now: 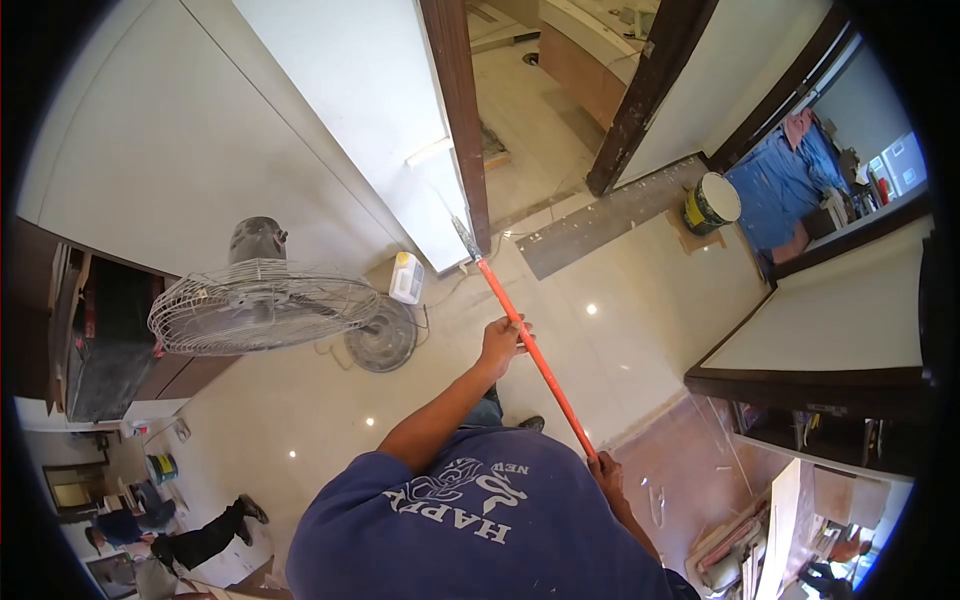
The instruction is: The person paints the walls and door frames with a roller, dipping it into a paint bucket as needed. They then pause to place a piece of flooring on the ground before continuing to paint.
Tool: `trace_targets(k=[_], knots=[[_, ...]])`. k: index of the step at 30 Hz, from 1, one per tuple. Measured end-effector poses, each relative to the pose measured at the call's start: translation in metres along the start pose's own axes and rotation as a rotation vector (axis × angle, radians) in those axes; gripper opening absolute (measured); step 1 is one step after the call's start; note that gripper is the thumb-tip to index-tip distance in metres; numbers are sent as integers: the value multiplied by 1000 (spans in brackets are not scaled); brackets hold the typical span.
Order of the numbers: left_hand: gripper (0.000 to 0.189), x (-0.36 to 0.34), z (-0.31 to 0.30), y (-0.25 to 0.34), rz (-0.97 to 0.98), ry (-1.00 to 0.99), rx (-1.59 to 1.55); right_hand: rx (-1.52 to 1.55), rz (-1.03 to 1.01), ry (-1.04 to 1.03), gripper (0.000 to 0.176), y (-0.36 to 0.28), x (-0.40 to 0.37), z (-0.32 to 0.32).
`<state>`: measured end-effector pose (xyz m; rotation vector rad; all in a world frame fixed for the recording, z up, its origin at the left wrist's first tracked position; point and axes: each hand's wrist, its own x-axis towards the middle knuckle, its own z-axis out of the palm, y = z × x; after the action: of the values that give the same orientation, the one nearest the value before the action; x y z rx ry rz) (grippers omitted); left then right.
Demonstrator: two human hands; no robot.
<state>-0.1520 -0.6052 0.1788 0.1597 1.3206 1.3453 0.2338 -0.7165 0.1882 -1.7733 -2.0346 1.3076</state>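
A paint roller on a long red pole (540, 365) slants up and to the left in front of me. My left hand (503, 347) is closed around the middle of the pole. Lower down, my right hand (604, 470) grips the pole near its bottom end. Past the grey upper end of the pole, a thin frame leads to the white roller head (430, 152), which appears to lie against the white wall (350, 100) beside a dark door frame (458, 110).
A dusty standing fan (265, 305) and a white plastic jug (406, 278) are at left. A paint bucket (712, 203) stands at right near blue sheeting (775, 190). Boards (780, 530) lean at lower right. Another person (200, 540) is at lower left.
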Motion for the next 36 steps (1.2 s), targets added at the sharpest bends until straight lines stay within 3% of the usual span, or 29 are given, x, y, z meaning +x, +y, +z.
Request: trace_targets(k=[7, 14, 23, 30, 33, 36], knots=[[29, -1, -3, -7, -15, 23, 6, -23, 59, 29, 38, 18, -2, 16], [27, -27, 1, 27, 134, -3, 25, 39, -31, 53, 39, 6, 5, 27], [30, -68, 30, 119, 376, -39, 117, 233, -270, 119, 30, -33, 42, 20], [31, -101, 63, 229, 647, -45, 136, 427, -493, 85, 32, -130, 71, -16], [32, -115, 74, 271, 753, -55, 175, 491, -510, 58, 32, -160, 79, -23], [33, -114, 73, 269, 748, -58, 179, 476, -486, 14, 34, -160, 78, -26]])
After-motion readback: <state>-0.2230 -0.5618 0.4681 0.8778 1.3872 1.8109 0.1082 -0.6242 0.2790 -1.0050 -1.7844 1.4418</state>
